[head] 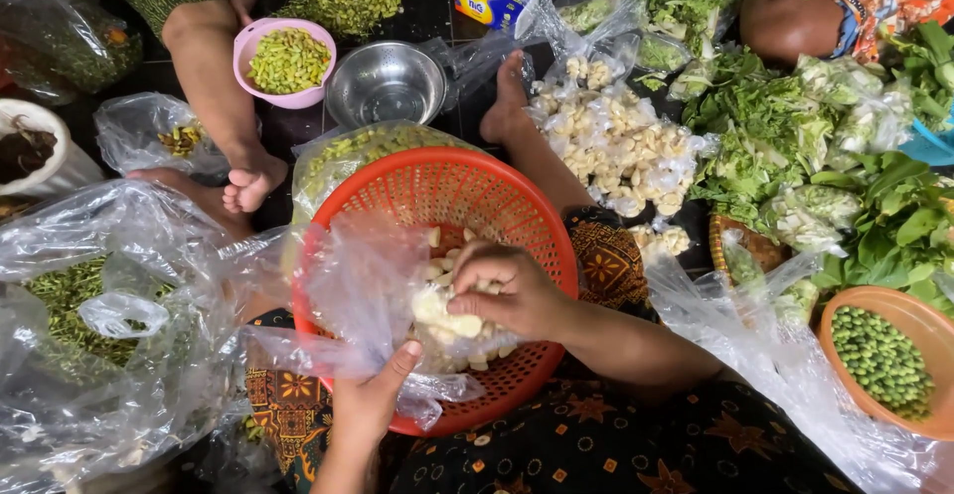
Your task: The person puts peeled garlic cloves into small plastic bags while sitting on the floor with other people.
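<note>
From the head view, the right hand (512,290) is curling its fingers over a clump of pale, peeled garlic cloves (447,320), gripping them as it is pressing them into a thin clear plastic bag (363,290). The left hand (378,395) is reaching up from below, thumb raised, and pinching the crinkled lower edge of that bag — holding the film taut. Both are working over a round orange plastic basket (447,186) with a perforated lattice wall, which is resting on the lap of a dark patterned skirt (596,444); more smooth, ivory cloves are lying loose inside it.

Beyond the basket, a shiny steel bowl (386,82) is sitting on the dark floor beside a pink plastic bowl (248,52) filled with small green pods. To the right, a heap of bagged garlic (616,146) is lying against leafy greens (765,126), and an orange bowl (924,320) of round green berries is standing at the edge. Large, wrinkled transparent bags (109,325) are spreading over the left side — glossy and creased.
</note>
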